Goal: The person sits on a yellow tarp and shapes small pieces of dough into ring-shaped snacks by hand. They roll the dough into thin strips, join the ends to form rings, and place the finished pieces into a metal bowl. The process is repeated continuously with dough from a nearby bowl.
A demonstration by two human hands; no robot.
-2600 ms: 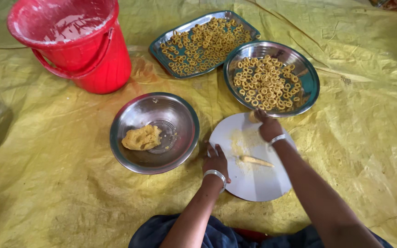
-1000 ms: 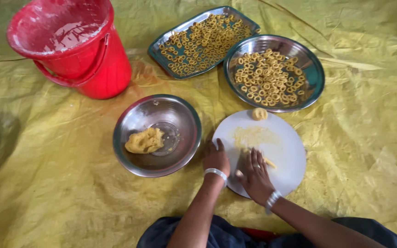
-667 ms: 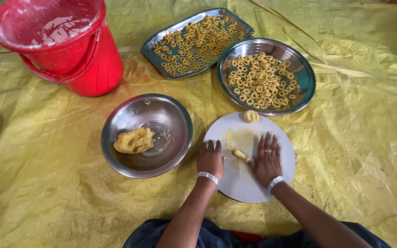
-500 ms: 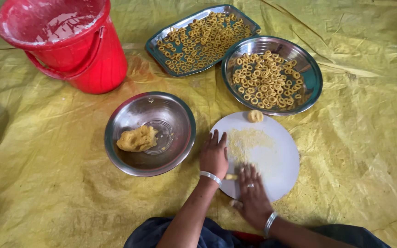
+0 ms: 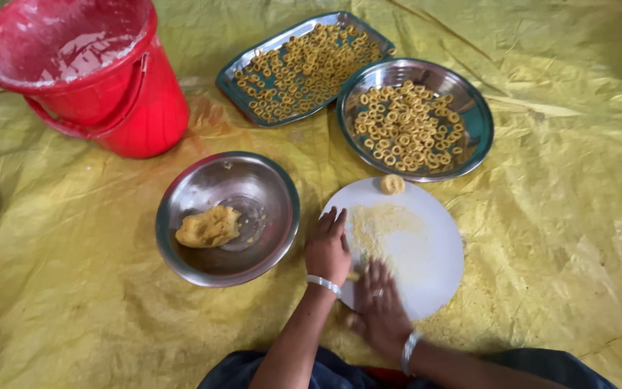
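1. Since about half a second ago the right hand [image 5: 379,306] has stayed at the near edge of the white plate [image 5: 426,248], after sliding back from mid-plate a moment earlier. So it looks like one more rolling stroke, pulling the dough thin.
2. The left hand [image 5: 327,245] hasn't budged: flat on the plate's left rim, fingers spread, pinning it to the yellow sheet [image 5: 556,238].
3. Right hand's grip: palm down, fingers loosely open, pressing rather than pinching. A bit of dough [image 5: 354,276] peeks out between the hands; the rest is hidden under the palm.
4. One finished ring [image 5: 392,184] sits at the plate's far edge, floury smear mid-plate.
5. The dough lump [image 5: 208,226] is in the steel bowl [image 5: 181,216], just left.
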